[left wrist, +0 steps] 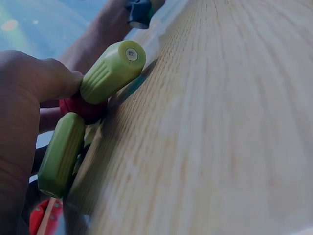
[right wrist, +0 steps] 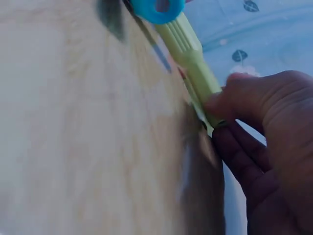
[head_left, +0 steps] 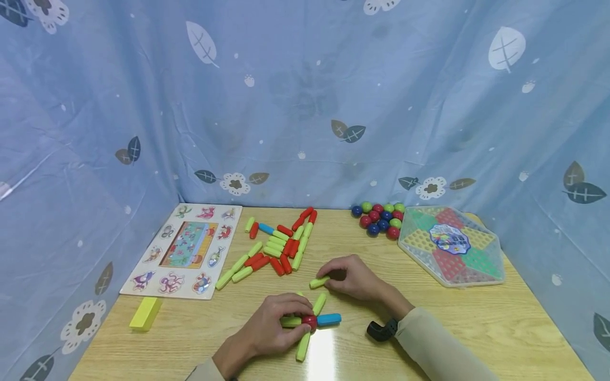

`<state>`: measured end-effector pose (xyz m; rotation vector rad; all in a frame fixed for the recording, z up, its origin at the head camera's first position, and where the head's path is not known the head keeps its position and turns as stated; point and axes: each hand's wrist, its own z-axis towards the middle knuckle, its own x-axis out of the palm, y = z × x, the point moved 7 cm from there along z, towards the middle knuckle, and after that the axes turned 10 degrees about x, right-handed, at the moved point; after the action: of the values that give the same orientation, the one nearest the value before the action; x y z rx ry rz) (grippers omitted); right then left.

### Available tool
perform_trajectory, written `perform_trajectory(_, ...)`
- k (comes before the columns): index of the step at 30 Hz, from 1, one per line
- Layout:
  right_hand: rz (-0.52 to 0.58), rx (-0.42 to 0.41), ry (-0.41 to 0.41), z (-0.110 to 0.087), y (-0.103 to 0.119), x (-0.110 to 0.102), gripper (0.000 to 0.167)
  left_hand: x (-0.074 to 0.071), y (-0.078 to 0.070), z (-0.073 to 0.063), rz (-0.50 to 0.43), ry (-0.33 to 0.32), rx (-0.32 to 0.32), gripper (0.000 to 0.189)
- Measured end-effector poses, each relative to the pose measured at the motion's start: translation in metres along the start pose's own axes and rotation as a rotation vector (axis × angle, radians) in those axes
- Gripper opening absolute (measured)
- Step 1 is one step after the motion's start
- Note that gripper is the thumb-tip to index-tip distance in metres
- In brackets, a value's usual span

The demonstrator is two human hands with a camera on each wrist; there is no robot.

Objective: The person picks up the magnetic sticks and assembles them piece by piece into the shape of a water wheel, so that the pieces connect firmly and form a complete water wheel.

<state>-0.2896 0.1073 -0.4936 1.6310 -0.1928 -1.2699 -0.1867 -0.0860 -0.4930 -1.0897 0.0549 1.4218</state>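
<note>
My left hand [head_left: 271, 325] grips a red ball [head_left: 311, 321] low over the table. Several light green rods [head_left: 303, 346] and one blue rod [head_left: 330, 319] stick out of this ball in different directions. In the left wrist view, the thumb presses by the ball, beside a green rod [left wrist: 111, 73] that points toward the camera. Just beyond this piece, my right hand [head_left: 355, 278] pinches one short green rod [head_left: 318, 282] by its right end. The right wrist view has thumb and fingertips on that rod [right wrist: 195, 63], the blue rod's round end [right wrist: 156, 11] overlapping it.
More red and green rods [head_left: 274, 248] lie behind the hands. A sea-animal puzzle board [head_left: 143, 270] and a yellow block [head_left: 145, 314] are at left. Coloured balls [head_left: 383, 217] and a hexagonal game box [head_left: 450, 246] sit at the back right. Patterned curtains surround the table.
</note>
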Motion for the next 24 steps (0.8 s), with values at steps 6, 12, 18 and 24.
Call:
perform_trajectory(6,0.13,0.087,-0.111,-0.03,-0.016,-0.017,0.022,0.0,-0.001,0.001,0.052,-0.011,-0.028,0.017)
perform_trajectory(12,0.237,0.108,-0.183,-0.065,-0.023,-0.031,0.023,-0.002,-0.003,0.003,0.103,-0.017,-0.012,0.022)
perform_trajectory(18,0.282,0.132,-0.184,-0.093,-0.02,-0.032,0.024,-0.004,-0.006,0.005,0.209,-0.056,-0.01,0.025)
perform_trajectory(24,0.274,0.094,-0.175,-0.105,-0.016,-0.02,0.024,-0.002,-0.007,0.009,0.242,-0.096,-0.042,0.024)
